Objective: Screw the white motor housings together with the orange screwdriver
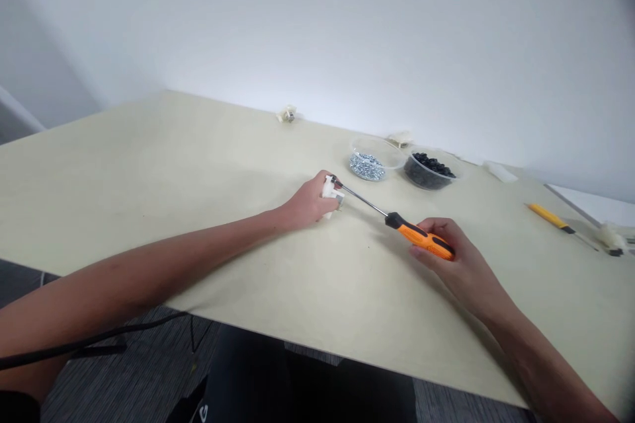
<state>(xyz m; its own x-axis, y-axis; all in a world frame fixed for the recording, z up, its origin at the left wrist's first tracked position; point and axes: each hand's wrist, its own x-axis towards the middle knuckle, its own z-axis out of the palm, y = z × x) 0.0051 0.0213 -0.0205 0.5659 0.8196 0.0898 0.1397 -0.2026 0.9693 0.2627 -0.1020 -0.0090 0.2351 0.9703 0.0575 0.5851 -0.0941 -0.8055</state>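
Note:
My left hand [308, 203] grips a small white plastic part [329, 189] with a grey metallic piece on its right side, low over the table. A small black piece [334, 180] sits at the top of that part. In my right hand [454, 258] is an orange and black screwdriver [419, 236], held by the handle with its shaft slanting up to the left. The screwdriver's tip reaches the black piece; whether it sits in a screw is too small to tell. My left fingertips are partly hidden behind the white part.
Beyond my hands stand a clear bowl of small silvery screws [367, 166] and a clear bowl of black pieces [429, 170]. Another white part [287, 114] lies by the wall. At right are a yellow screwdriver-like tool [548, 217] and a white-and-black part [612, 239].

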